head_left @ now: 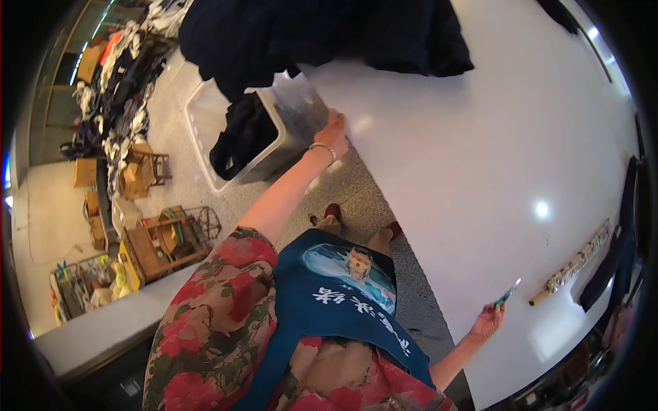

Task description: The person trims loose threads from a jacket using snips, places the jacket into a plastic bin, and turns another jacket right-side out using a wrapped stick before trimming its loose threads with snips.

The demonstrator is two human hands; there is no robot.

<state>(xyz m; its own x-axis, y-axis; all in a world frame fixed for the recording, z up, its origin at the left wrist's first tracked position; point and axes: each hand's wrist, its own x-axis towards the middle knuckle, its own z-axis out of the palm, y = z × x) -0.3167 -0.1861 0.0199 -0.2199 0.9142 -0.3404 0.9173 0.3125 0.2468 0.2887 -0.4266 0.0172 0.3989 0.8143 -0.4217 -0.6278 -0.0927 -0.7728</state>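
Observation:
My left hand [334, 135], a bracelet at its wrist, reaches to the edge of the white table [466, 157]. Its fingers look stretched out, with nothing visible in them. Just beyond it, dark navy cloth [329, 34] is heaped on the table and hangs over the edge. Below the left hand stands a white plastic bin [277, 130] with black cloth [243, 133] inside. Over the table's near right part, my right hand [488, 322] is closed on small thread snips [507, 293] with a teal handle, their bright tip pointing away from me.
A patterned roll [572, 264] lies at the table's right, beside dark garments [617, 253]. To the left, piles of clothing [127, 103] line the wall. A wooden chair [144, 168] and a wooden frame [164, 240] with items on it stand on the floor.

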